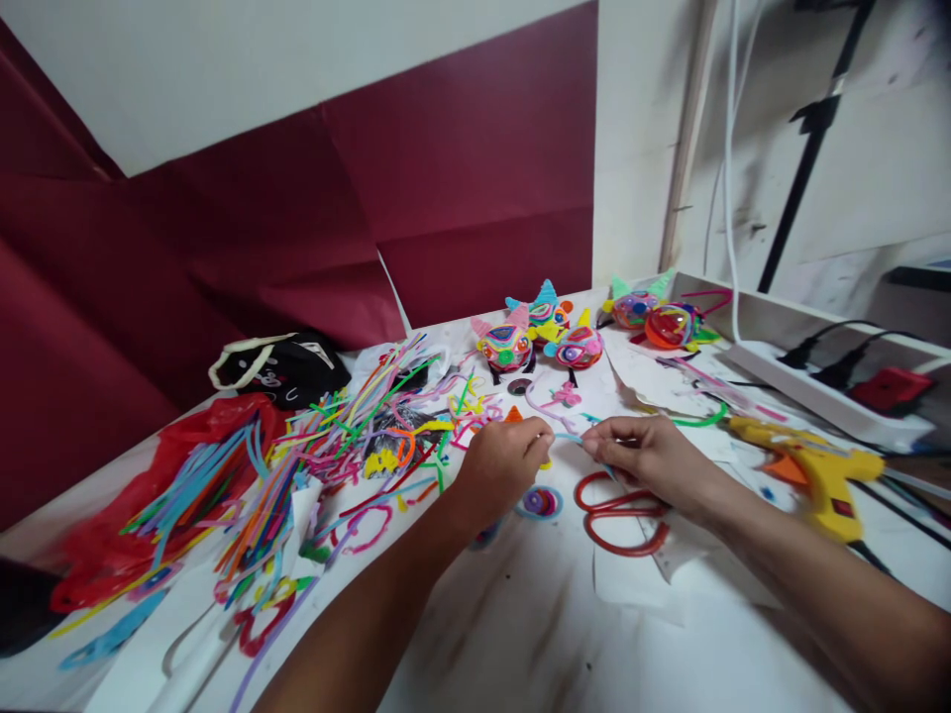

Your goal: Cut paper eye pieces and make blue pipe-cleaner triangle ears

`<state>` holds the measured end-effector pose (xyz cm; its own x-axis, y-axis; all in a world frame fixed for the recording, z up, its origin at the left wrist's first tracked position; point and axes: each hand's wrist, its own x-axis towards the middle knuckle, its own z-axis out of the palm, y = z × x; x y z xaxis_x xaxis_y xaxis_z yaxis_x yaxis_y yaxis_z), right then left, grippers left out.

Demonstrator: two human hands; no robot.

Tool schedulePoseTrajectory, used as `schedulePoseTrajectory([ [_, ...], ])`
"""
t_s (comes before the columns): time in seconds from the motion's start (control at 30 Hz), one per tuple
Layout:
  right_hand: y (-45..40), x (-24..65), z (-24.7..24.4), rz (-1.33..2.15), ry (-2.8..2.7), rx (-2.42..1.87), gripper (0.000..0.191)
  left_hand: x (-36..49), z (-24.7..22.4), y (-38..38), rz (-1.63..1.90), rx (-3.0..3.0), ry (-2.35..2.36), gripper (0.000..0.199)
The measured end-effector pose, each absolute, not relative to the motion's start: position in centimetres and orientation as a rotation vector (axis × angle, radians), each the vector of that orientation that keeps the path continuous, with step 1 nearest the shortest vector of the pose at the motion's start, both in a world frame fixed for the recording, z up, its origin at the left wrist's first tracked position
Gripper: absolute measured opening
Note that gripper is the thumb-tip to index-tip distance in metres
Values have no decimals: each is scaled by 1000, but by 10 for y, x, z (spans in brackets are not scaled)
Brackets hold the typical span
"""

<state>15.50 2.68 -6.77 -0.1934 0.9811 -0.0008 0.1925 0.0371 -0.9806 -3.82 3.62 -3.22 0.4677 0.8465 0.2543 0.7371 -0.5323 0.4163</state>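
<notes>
A short light blue pipe cleaner (568, 437) spans the small gap between my two hands above the table. My left hand (503, 460) pinches one end, with the fingers curled inward. At the other end, my right hand (648, 454) holds it between thumb and fingertips. Below the left hand lies a coiled disc of pipe cleaner (540, 502) with a purple middle and a blue rim. Under my right hand rest scissors with orange-red handles (631, 512); the blades are hidden. A pink curled piece (566, 394) lies just beyond the hands.
Loose pipe cleaners (334, 436) and a red plastic bag (96, 540) cover the left. Several colourful eared ornaments (505, 345) stand at the back. On the right are a yellow glue gun (832, 475) and a white power strip (824, 391) with cables. A black pouch (297, 371) sits back left.
</notes>
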Motion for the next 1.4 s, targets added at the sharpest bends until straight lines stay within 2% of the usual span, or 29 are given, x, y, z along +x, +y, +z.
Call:
schedulePoseTrajectory([
  [0.27,25,154,-67,1559,-1348,-1197,37,-37,-40,36,663,2341,1216,23],
  [0.8,27,158,-67,1525,-1514,-1125,35,-42,-29,36,628,2377,1215,27],
  [1.1,35,159,-41,1419,-1607,-1149,30,-45,-23,37,761,2265,1148,22],
  [1.4,45,159,-21,1585,-1503,-1006,27,-47,-11,53,800,2099,1055,20],
])
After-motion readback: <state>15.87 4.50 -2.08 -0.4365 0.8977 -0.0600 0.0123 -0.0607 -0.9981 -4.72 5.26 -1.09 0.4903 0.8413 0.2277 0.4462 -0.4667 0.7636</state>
